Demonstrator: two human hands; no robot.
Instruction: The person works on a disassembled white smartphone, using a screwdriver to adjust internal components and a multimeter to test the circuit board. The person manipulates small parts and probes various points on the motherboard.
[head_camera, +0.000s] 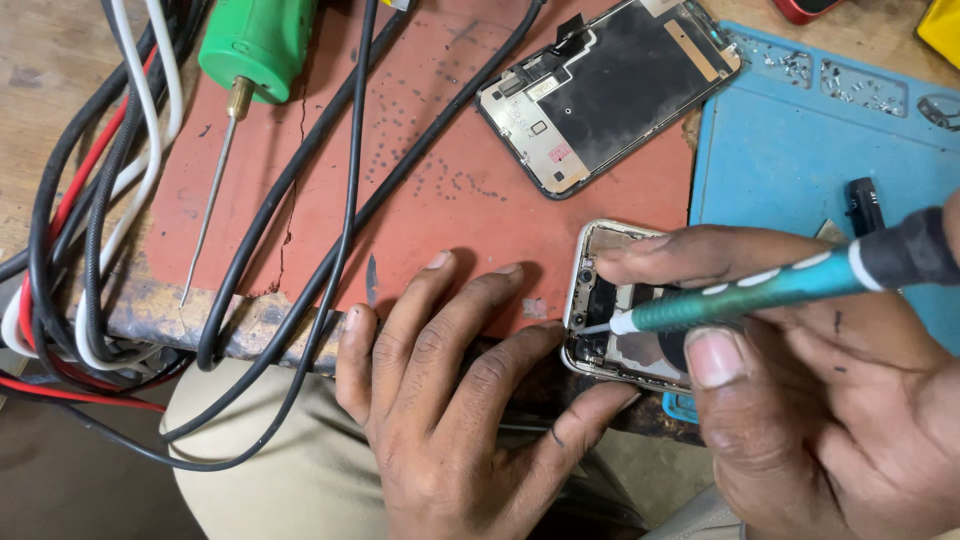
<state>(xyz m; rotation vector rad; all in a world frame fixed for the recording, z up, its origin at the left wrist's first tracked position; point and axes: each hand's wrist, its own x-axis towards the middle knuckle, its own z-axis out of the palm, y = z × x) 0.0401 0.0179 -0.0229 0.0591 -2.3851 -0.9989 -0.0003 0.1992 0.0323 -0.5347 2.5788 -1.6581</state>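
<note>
Head view: cable bundle (90, 200) draped over left bench edge. Green-handled probe tool (245, 60) laid on red mat (440, 190). Left hand (450, 400) pressed flat, fingers spread, at mat's front edge, fingertips beside opened phone body (605, 320). Detached screen (605, 85) laid face down above it. Teal screwdriver (760, 290) pinched in right hand (820, 400), tip set inside phone body. Blue mat (800, 170) at right.

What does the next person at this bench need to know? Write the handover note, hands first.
Left hand: flat on the red mat, fingers bracing the opened phone body.
Right hand: holds the teal screwdriver, tip inside the body near its top left corner.
Done: screen assembly is off, lying face down higher on the mat.
Left: work inside the body; loose screws sit on the blue mat.
</note>
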